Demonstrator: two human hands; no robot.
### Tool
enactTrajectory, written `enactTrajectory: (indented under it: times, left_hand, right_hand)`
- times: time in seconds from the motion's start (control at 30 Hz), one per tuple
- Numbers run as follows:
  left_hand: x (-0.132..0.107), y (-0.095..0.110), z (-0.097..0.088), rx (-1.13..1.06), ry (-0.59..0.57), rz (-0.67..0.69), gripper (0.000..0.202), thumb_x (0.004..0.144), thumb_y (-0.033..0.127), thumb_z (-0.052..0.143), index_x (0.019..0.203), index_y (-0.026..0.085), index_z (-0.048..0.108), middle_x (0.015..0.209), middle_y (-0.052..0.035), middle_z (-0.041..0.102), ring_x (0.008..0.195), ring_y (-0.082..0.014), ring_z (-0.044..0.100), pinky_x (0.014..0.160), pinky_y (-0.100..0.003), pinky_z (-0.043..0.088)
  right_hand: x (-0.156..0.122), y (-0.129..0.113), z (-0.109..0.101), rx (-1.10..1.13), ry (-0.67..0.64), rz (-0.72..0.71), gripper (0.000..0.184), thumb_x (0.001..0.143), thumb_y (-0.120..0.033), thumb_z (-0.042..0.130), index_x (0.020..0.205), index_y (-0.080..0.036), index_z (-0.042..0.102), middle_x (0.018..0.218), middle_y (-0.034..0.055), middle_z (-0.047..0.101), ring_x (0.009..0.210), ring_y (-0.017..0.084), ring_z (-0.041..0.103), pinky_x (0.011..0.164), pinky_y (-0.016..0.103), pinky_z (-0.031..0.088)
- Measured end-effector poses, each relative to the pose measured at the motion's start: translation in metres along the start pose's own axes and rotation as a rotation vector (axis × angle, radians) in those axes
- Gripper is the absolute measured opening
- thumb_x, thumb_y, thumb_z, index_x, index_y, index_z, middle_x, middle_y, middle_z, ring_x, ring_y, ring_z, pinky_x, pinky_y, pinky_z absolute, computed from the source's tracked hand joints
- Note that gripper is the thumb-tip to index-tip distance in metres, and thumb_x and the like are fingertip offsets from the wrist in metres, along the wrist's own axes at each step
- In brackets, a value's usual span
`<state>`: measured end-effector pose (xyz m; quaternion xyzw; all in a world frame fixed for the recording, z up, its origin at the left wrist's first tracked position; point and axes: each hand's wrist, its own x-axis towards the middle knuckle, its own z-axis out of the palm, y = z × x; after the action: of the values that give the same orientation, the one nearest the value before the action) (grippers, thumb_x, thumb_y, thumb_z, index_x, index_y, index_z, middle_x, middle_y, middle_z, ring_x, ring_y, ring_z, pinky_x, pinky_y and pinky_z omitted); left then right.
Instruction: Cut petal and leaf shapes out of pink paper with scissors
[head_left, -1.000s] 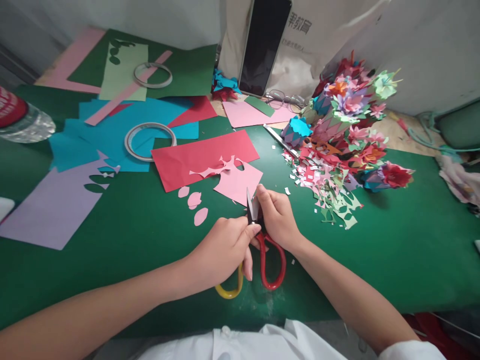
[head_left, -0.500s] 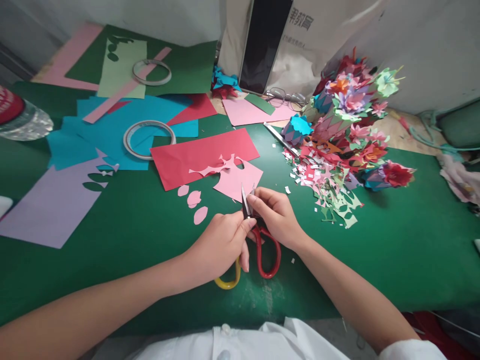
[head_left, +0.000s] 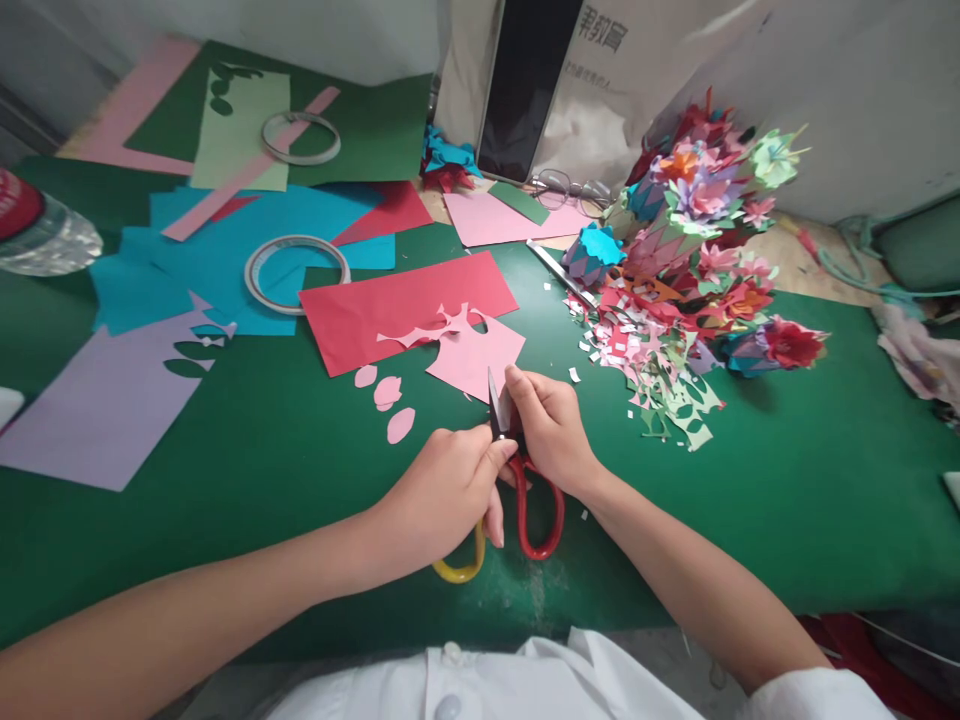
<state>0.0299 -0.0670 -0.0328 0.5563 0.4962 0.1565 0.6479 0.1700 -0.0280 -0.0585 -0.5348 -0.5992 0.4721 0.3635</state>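
Observation:
A pair of scissors (head_left: 541, 510) with one red and one yellow handle loop stands tilted above the green table, blades pointing away from me. My left hand (head_left: 454, 480) is closed around the scissors at the pivot, thumb on top. Against the blades' right side, my right hand (head_left: 551, 425) is closed in a pinch with its thumb up; what lies in those fingers is hidden. Just beyond the blade tips is a pink paper sheet (head_left: 480, 355) with cut-out edges, partly over a red paper strip (head_left: 405, 305). Several pink petal pieces (head_left: 388, 392) lie left of it.
Blue sheets (head_left: 187, 260), a purple sheet (head_left: 90, 410) and two tape rolls (head_left: 255, 290) cover the left side. Paper flowers (head_left: 705, 190) stand at the back right beside paper scraps (head_left: 660, 385) and a cutter knife (head_left: 559, 270). A phone (head_left: 525, 90) and glasses (head_left: 570, 190) are behind.
My right thumb has shifted slightly up and to the right along the blades, and one blade is now more covered. The scissors have moved slightly right; the papers lie as before.

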Motion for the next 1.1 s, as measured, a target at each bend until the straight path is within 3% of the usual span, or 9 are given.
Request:
enactTrajectory:
  times: [0.13,0.23,0.4,0.53,0.77,1.0,1.1]
  left_hand:
    - [-0.003,0.000,0.002,-0.005,-0.014,0.005,0.034,0.099,0.037,0.032,0.072,0.022,0.047,0.041,0.0026,0.063,0.046,-0.0166,0.065,0.058,-0.027,0.050]
    - [-0.002,0.000,0.000,-0.006,0.001,0.014,0.034,0.099,0.038,0.032,0.074,0.022,0.048,0.040,0.0028,0.062,0.045,-0.0169,0.064,0.056,-0.026,0.048]
    - [0.001,0.001,-0.004,-0.012,0.017,0.018,0.032,0.099,0.036,0.032,0.077,0.021,0.049,0.041,0.0031,0.063,0.046,-0.0171,0.065,0.058,-0.027,0.049]
    - [0.001,-0.001,-0.002,-0.008,0.012,0.019,0.032,0.099,0.035,0.031,0.078,0.021,0.050,0.042,0.0030,0.063,0.048,-0.0172,0.066,0.061,-0.028,0.050]
    - [-0.001,-0.004,0.004,-0.018,0.017,0.000,0.033,0.098,0.035,0.032,0.073,0.022,0.049,0.041,0.0034,0.062,0.045,-0.0165,0.064,0.060,-0.028,0.050]
    - [0.000,-0.002,0.001,0.024,0.002,0.012,0.034,0.099,0.037,0.031,0.071,0.022,0.045,0.042,0.0015,0.064,0.047,-0.0169,0.065,0.061,-0.027,0.050]
    - [0.000,-0.001,-0.001,0.016,0.005,0.021,0.033,0.099,0.038,0.030,0.075,0.022,0.046,0.042,0.0019,0.063,0.047,-0.0173,0.065,0.062,-0.028,0.050]
  right_hand:
    - [0.002,0.000,0.000,0.130,0.048,0.060,0.064,0.088,-0.070,0.045,0.047,-0.020,0.043,0.043,-0.0020,0.045,0.040,0.009,0.040,0.040,0.023,0.029]
    - [0.003,-0.001,-0.003,0.278,-0.041,0.112,0.060,0.088,-0.070,0.044,0.054,-0.020,0.049,0.045,-0.0023,0.048,0.041,0.010,0.045,0.041,0.023,0.034]
    - [0.003,-0.001,-0.009,0.267,-0.195,0.039,0.041,0.085,-0.050,0.062,0.062,-0.020,0.048,0.056,-0.0045,0.049,0.050,0.009,0.044,0.049,0.022,0.036]
    - [0.000,0.002,-0.007,0.076,-0.132,-0.017,0.041,0.093,-0.042,0.053,0.060,-0.021,0.040,0.054,-0.0057,0.040,0.051,0.009,0.036,0.050,0.024,0.030]
    - [-0.003,0.000,-0.003,-0.079,-0.034,-0.067,0.049,0.097,-0.051,0.043,0.058,-0.020,0.042,0.050,-0.0050,0.040,0.048,0.009,0.037,0.049,0.025,0.029]
    - [0.000,0.003,0.002,0.107,0.081,0.043,0.060,0.091,-0.066,0.046,0.052,-0.020,0.045,0.046,-0.0031,0.044,0.043,0.009,0.039,0.043,0.024,0.030]
    - [0.000,0.003,-0.001,0.268,0.002,0.099,0.056,0.090,-0.064,0.047,0.058,-0.019,0.053,0.049,-0.0021,0.049,0.045,0.011,0.047,0.044,0.024,0.036]
